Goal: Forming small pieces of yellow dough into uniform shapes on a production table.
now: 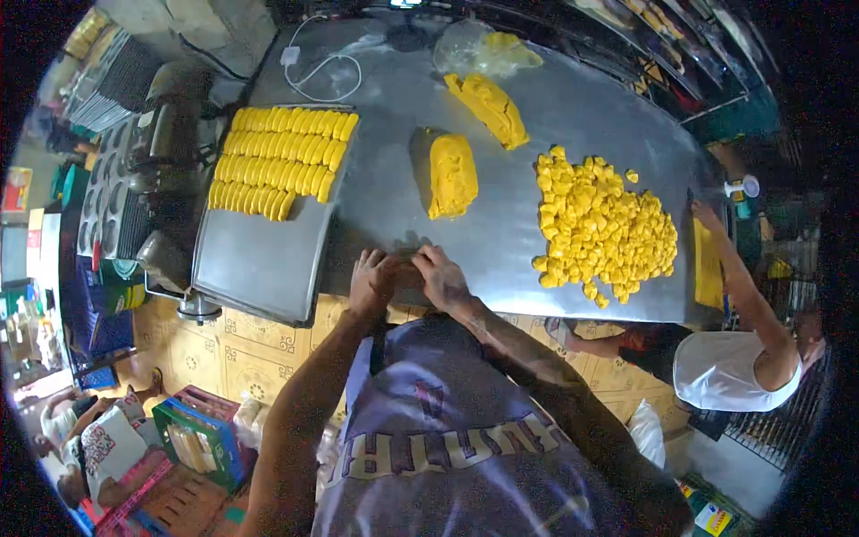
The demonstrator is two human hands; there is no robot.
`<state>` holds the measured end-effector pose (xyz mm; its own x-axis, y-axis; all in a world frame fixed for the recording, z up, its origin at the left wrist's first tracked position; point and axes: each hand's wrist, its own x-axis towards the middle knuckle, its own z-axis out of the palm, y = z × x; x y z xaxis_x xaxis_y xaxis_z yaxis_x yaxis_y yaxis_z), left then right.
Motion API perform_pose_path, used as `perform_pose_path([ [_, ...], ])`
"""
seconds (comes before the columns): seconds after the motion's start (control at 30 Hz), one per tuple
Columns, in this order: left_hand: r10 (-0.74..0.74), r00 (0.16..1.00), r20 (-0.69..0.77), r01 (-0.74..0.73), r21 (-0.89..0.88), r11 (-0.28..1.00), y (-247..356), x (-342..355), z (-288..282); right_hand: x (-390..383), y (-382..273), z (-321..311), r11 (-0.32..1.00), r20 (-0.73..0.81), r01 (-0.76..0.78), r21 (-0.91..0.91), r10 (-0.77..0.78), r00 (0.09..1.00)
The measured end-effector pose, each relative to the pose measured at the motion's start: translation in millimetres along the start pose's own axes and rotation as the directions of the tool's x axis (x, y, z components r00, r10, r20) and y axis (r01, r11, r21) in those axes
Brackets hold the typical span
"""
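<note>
My left hand (372, 281) and my right hand (442, 277) are close together over the near edge of the metal table (385, 179). Both have their fingers curled. Something small and dark may lie between the fingertips, but I cannot make it out. Beyond them lies a thick yellow dough log (454, 176), with a second dough slab (490, 109) farther back. To the left, a metal tray (259, 259) bears rows of shaped yellow dough pieces (284, 152). On the right is a wide heap of small cut dough lumps (604, 224).
Another person (734, 367) in a white top reaches to a long yellow dough strip (707, 264) at the table's right end. A white cable (344, 61) and a clear plastic bag (465, 49) lie at the back. Stacked moulded pans (116, 188) stand far left.
</note>
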<state>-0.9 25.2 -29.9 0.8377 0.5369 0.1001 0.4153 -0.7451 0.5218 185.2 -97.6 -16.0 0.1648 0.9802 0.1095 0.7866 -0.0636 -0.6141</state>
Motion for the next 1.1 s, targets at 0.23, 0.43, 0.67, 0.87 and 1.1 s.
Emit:
perform_pose_path([
  [0.23,0.009,0.997,0.078,0.004,-0.159,0.987,15.2,1.3,-15.8,-10.7,4.9,-5.6,0.994,0.02,0.054,0.095,-0.057,0.998],
  [0.43,-0.157,0.984,-0.083,0.145,-0.14,0.98,26.6,1.6,-2.2,-12.1,-4.7,-19.3,0.968,0.128,-0.187,0.167,0.167,0.978],
  [0.67,-0.058,0.992,-0.113,0.012,-0.37,0.929,-27.6,21.7,-28.7,-9.0,-18.6,-18.2,0.834,-0.007,-0.427,0.351,0.458,0.889],
  [0.87,-0.493,0.776,-0.394,0.366,-0.356,0.86,-118.5,36.6,-118.8,-18.7,-38.7,3.9,0.729,-0.005,-0.518,0.448,0.581,0.814],
  [1.1,-0.412,0.789,-0.456,0.462,-0.003,0.887,-141.5,44.4,-119.2,-48.0,-35.0,5.2,0.707,0.042,-0.571,0.417,0.612,0.789],
])
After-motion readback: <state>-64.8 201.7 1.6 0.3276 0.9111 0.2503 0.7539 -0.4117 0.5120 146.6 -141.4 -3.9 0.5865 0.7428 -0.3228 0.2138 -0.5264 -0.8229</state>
